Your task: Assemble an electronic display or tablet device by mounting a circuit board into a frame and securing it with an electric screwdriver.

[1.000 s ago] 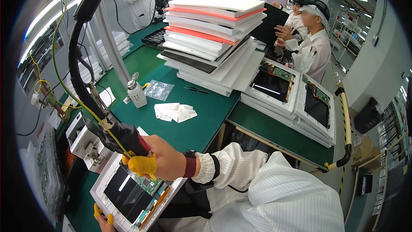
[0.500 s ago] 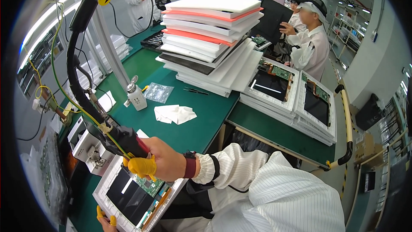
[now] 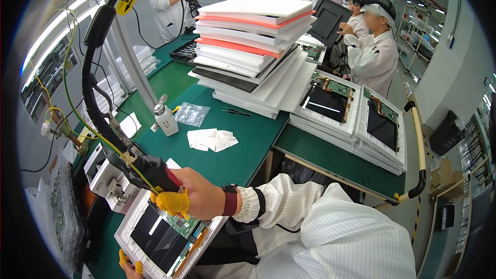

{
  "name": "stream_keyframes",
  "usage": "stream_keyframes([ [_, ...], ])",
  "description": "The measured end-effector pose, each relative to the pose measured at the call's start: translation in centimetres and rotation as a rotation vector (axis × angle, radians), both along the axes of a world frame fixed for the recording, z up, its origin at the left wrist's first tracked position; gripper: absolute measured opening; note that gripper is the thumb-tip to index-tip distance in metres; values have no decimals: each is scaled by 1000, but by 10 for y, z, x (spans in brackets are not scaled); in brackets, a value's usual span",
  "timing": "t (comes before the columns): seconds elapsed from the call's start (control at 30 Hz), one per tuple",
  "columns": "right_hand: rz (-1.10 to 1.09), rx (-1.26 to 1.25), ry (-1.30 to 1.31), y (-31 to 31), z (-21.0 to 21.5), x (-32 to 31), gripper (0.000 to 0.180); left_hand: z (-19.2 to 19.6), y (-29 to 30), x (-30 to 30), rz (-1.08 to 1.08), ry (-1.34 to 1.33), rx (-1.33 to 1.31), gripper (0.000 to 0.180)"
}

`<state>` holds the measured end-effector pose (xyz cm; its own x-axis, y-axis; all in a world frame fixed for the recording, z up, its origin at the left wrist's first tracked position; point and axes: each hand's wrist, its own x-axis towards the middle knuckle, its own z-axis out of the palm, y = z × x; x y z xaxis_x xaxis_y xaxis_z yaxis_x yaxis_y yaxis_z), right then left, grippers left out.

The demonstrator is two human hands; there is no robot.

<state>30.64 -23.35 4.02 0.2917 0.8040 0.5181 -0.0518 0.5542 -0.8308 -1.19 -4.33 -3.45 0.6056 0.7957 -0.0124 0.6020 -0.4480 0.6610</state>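
Currently R grip (image 3: 202, 195) clamped on blk tool (image 3: 150, 172), white-framed panel (image 3: 157, 237) below, L grip (image 3: 131, 267) at edge, closure unclear

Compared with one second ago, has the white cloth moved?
No. Judged against the edge of the green tabletop, the white cloth lies in the same place.

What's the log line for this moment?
right hand: gripping black-and-red tool | left hand: at edge of white frame | green bench: white cloth, tweezers, bottle

Passage: mat (image 3: 219, 161) between cloth (image 3: 212, 140) and right hand (image 3: 202, 195) | Blocked: sheet stack (image 3: 243, 54) beyond, black hose (image 3: 88, 85) left
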Motion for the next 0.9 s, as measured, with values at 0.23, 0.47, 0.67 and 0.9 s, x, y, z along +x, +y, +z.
stream_keyframes([
  [0.23, 5, 14, 22, 1, -1, -2, 39, -3, 3, -4, -4, 15, 9, 64],
  [0.47, 13, 12, 9, 1, 0, -3, 42, -11, 9, -9, 6, -3, -6, 65],
  [0.67, 15, -4, 11, 0, 1, -2, 42, -13, 9, -8, 5, -22, -36, 65],
  [0.9, 27, -14, 27, -1, -1, 1, 42, -14, 11, -8, -17, -7, -10, 65],
])
